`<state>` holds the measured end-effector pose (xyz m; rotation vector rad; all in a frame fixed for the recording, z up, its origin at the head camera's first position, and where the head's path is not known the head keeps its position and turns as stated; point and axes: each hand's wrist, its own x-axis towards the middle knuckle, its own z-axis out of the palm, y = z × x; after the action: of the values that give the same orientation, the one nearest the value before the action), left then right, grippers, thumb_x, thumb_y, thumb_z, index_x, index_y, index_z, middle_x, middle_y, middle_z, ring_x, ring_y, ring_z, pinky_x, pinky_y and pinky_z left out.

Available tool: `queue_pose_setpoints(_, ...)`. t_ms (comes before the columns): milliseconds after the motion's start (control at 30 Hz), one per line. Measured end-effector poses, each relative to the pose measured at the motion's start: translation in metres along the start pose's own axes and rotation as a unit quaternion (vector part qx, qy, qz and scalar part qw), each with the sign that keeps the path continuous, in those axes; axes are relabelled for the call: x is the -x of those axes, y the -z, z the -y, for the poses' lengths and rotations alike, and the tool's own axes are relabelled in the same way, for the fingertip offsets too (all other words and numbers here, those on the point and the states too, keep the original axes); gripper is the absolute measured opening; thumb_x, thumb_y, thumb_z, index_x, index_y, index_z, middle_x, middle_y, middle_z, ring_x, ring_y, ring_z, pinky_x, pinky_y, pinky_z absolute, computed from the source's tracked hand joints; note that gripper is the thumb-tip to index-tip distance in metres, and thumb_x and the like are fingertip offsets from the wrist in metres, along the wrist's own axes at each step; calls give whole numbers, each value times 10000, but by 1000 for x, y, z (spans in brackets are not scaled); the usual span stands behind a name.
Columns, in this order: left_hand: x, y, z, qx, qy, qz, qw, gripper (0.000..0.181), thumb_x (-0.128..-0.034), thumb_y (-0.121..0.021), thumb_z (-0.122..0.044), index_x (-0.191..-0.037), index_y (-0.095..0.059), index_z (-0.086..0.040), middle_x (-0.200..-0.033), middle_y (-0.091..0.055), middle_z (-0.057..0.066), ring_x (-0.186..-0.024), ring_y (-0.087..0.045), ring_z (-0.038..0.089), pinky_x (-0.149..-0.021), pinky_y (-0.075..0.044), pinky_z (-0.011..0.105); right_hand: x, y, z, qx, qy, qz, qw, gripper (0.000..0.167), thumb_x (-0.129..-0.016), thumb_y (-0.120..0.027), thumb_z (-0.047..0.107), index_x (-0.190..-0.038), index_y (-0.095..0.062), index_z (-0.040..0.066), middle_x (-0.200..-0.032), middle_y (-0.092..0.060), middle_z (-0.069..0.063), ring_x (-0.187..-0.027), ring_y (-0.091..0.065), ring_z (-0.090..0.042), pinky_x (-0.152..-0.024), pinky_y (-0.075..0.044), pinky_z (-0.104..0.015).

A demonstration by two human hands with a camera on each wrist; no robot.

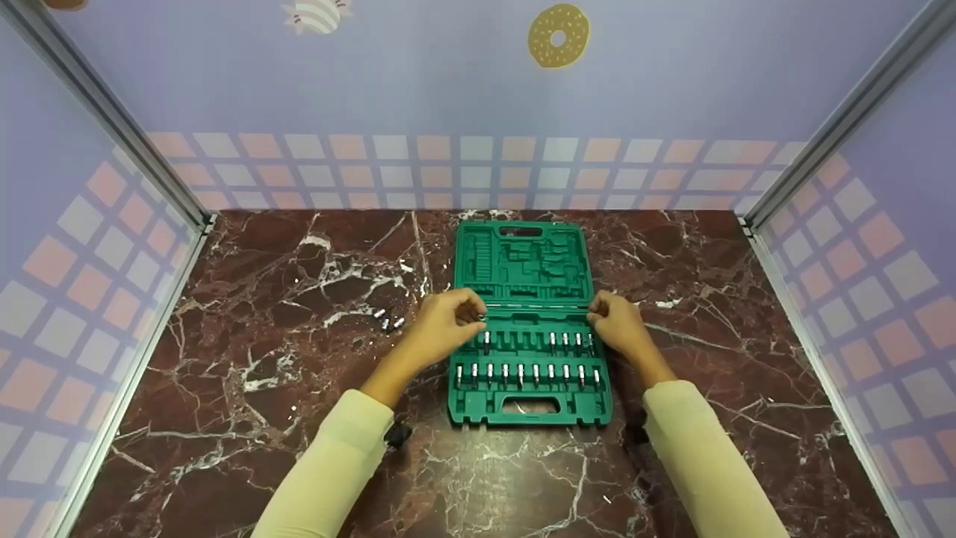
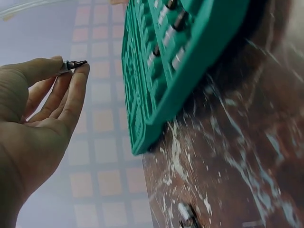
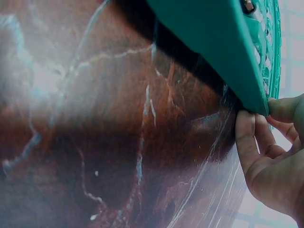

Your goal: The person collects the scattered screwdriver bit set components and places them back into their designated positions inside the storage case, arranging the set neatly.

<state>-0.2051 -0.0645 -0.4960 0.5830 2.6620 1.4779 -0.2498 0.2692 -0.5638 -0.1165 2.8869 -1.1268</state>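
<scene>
My left grip [image 1: 447, 323] pinches a silver-and-black metal bit [image 2: 71, 65]; my right grip [image 1: 617, 321] pinches the edge of the green plastic case [image 1: 523, 355] between them. Loading seems in hand; next calls for aligning bit with slot [image 1: 520, 340].

Dark red marbled tabletop [image 1: 224, 418]; on it, open green case [image 1: 523, 359], loose bits [image 1: 386, 324] leftward.

And here's the green case [image 1: 478, 407], wide open on the desk [image 1: 224, 336], its moulded lid [image 1: 485, 258] on the far side! Ten silver bits [image 1: 520, 373] line the near row; behind them, a bare stretch splits one bit at left from a cluster at right. The right hand [image 1: 618, 320] pinches its edge. Up at left, the left hand [image 1: 448, 317] pinches a small bit [image 2: 71, 65], silver base, dark tip, clear of the tray!
</scene>
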Motion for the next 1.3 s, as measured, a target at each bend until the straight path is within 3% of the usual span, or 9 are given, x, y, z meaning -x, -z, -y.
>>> queue_pose_setpoints(233,-8,-12,-9,78,67,382,9992,132,-912,-773,-61,-1027,-710,-41,-980,-743,72,-880,-717,183,-783,-607,306,0,0,0,0,-41,3,10000,36,-941,-657,31,-917,-630,32,-839,-660,-129,-807,-584,-294,-752,-489,-449)
queue_pose_setpoints(467,-18,-27,-12,153,74,559,9983,106,-920,-754,-39,-1016,-721,-67,-1031,-739,83,-903,-729,187,-783,-610,284,0,1,0,-22,-15,-29,10000,39,-941,-656,27,-914,-628,28,-860,-666,-147,-813,-587,-301,-754,-495,-468)
queue_pose_setpoints(767,-35,-52,-14,18,79,934,9956,102,-935,-736,-28,-1036,-733,-43,-1013,-742,105,-896,-698,177,-779,-594,285,1,1,2,-62,-112,120,9998,40,-968,-644,61,-942,-627,36,-892,-668,-143,-799,-573,-268,-713,-478,-399)
queue_pose_setpoints(1133,-47,-79,-10,-500,395,899,9939,90,-930,-742,-23,-1015,-764,-2,-970,-757,96,-893,-703,203,-769,-590,316,1,2,2,-24,-127,123,9998,34,-961,-641,52,-932,-626,41,-895,-666,-146,-827,-581,-291,-759,-496,-449)
queue_pose_setpoints(1300,-50,-85,-13,-631,335,1074,9917,94,-955,-713,-28,-1032,-763,-8,-1011,-751,103,-934,-706,220,-793,-595,341,2,2,3,-18,-205,129,9997,32,-963,-639,54,-945,-622,34,-914,-674,-152,-844,-588,-298,-773,-500,-458)
